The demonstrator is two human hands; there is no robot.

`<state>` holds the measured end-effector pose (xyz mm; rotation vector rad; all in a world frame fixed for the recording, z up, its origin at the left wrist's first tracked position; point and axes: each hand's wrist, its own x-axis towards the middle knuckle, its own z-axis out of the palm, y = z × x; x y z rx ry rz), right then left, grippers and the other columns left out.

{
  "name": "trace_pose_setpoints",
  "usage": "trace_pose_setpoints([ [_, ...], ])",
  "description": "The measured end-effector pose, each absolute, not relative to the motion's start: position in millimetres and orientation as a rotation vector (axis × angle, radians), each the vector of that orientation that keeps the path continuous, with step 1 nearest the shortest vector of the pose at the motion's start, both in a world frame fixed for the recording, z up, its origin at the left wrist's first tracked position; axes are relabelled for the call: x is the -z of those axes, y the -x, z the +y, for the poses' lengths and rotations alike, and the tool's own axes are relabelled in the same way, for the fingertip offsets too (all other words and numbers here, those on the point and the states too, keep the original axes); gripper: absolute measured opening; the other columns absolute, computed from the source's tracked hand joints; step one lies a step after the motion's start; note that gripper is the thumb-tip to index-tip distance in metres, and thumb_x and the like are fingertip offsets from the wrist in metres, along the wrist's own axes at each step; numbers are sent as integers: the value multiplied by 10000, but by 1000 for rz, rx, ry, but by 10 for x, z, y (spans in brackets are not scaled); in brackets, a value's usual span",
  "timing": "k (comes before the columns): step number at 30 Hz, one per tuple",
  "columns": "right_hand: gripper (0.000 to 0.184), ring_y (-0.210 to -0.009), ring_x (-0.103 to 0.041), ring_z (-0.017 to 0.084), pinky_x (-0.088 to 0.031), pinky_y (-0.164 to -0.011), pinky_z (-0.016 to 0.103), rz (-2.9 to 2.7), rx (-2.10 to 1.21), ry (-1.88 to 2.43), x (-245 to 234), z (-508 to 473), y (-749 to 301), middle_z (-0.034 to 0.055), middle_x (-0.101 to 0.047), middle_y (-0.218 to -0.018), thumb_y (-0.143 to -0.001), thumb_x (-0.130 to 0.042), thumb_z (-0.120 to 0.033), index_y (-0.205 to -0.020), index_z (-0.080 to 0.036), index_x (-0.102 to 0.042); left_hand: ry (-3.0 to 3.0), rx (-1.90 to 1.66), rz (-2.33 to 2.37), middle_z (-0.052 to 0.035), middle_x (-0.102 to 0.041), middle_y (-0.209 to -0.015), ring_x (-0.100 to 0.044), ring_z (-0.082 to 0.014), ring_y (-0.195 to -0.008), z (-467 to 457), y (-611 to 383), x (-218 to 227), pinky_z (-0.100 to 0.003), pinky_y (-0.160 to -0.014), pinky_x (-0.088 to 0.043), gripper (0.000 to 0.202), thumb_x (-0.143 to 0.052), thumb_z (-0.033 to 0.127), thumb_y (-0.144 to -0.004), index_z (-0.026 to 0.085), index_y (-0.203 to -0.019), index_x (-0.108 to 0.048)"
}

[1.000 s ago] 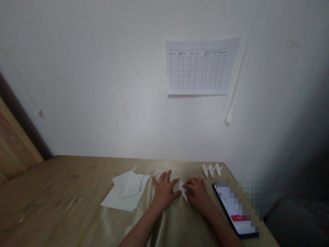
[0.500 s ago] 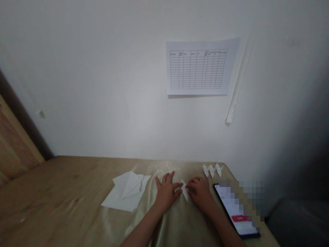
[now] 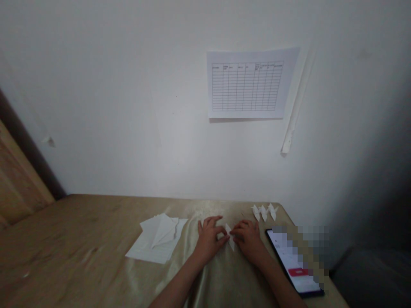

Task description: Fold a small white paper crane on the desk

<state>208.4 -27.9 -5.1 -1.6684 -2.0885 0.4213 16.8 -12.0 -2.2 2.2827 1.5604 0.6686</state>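
A small folded white paper, narrow and pointed at both ends, is between my two hands just over the cloth. My left hand pinches its left edge between thumb and index finger, the other fingers raised and spread. From the other side my right hand grips its right edge with bent fingers; the right thumb is partly hidden. Beyond my right hand, three small folded paper cranes stand in a row near the table's back right corner.
Loose white paper sheets lie in a pile to the left. A phone with its screen lit rests at the right edge. Satin-like cloth covers the table, which meets a wall bearing a printed table sheet.
The fingers of my left hand have curled inward slightly, and its thumb and index finger have closed on the folded paper. My right hand has hardly moved.
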Motion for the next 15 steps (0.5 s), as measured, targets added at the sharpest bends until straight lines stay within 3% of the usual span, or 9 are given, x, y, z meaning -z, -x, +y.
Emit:
trace_pose_setpoints([
  [5, 333, -1297, -483, 268, -37, -1192, 589, -2069, -393, 1691, 71, -285, -2074, 2, -718, -1175, -854, -592, -162, -1048, -369, -766, -2283, -615, 1607, 4, -581, -1448, -411, -311, -1390, -112, -157, 57, -728, -1174, -93, 139, -719, 424, -836, 288, -818, -742],
  [11, 333, -1294, -484, 277, -38, -1191, 605, -2083, -363, 1693, 74, -292, -2071, 16, -713, -1173, -847, -597, -158, -1055, -360, -761, -2307, -571, 1588, 26, -540, -1495, -379, -312, -1420, -103, -139, 54, -731, -1172, -82, 246, -757, 396, -805, 398, -1050, -734],
  [15, 314, -1280, -494, 281, -49, -1188, 610, -2085, -355, 1711, 70, -286, -2070, 25, -715, -1167, -834, -611, -159, -1037, -346, -759, -2313, -480, 1603, 45, -488, -1547, -327, -344, -1453, -100, -121, 21, -736, -1171, -46, 231, -768, 442, -796, 443, -1027, -768],
])
